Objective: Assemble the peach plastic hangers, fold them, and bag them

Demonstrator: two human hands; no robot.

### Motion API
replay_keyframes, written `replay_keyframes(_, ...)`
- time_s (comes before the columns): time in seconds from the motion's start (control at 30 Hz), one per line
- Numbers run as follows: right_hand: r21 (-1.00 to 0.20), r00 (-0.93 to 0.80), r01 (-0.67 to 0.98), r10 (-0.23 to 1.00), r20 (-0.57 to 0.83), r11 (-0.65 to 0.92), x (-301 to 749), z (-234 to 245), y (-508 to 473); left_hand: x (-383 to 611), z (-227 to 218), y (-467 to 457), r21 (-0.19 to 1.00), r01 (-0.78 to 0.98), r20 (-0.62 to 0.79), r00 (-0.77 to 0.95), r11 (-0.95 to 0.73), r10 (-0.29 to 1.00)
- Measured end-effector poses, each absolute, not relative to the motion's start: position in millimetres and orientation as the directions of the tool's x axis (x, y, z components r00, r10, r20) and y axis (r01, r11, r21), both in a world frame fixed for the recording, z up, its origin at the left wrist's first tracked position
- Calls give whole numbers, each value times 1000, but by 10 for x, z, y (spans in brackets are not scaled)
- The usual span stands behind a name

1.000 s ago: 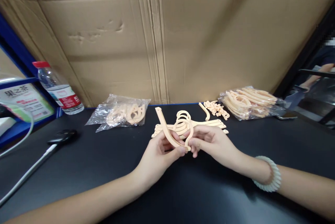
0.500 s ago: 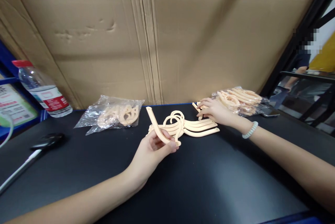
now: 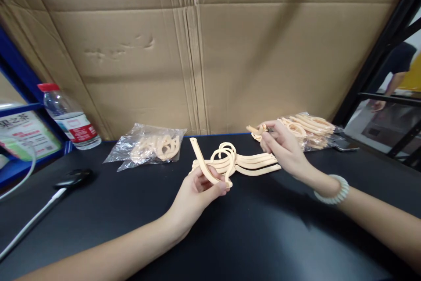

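My left hand [image 3: 197,193] pinches a beige hanger part [image 3: 201,160] near its curved lower end; a long arm slants up to the left and a hook rises beside it. Just behind it, several beige hangers [image 3: 258,165] lie stacked on the black table [image 3: 250,237], with curved arms spreading to the right. My right hand [image 3: 284,147], with a pale beaded bracelet on its wrist, is raised at the back right. Its closed fingers grip a small beige piece [image 3: 255,129], mostly covered, so its exact shape is unclear.
A clear bag with beige parts [image 3: 154,147] lies at the back left, another bag of hanger parts [image 3: 311,129] at the back right. Further left are a water bottle [image 3: 79,129] and a black device on a white cable [image 3: 74,178]. Cardboard [image 3: 230,66] stands behind; beyond the rack, a person's arm [image 3: 393,83].
My right hand has picked up a beige piece from the table and turned, lifting it slightly. My left hand keeps its hold on the hanger part. The whole view has shifted a little.
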State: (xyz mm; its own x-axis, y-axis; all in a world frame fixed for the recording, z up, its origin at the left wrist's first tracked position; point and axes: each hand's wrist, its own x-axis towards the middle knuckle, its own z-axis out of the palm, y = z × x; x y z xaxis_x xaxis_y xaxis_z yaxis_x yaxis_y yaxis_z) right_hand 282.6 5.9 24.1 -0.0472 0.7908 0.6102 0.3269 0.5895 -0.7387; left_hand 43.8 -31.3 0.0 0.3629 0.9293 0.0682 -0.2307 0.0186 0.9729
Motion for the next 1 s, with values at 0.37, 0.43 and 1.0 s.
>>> replay_keyframes(0.37,-937,-188,-331,965,184,114,2419,148,-330,434,23,-328,979,-199,109,329,-44,938)
replay_keyframes(0.43,-938,-189,-333,968,166,96,2404,105,-327,435,24,-329,979,-195,125,335,-61,934)
replay_keyframes(1.0,-963,-287,-240,939,189,120,2279,-54,-352,411,-42,-287,965,-259,149,380,-49,913)
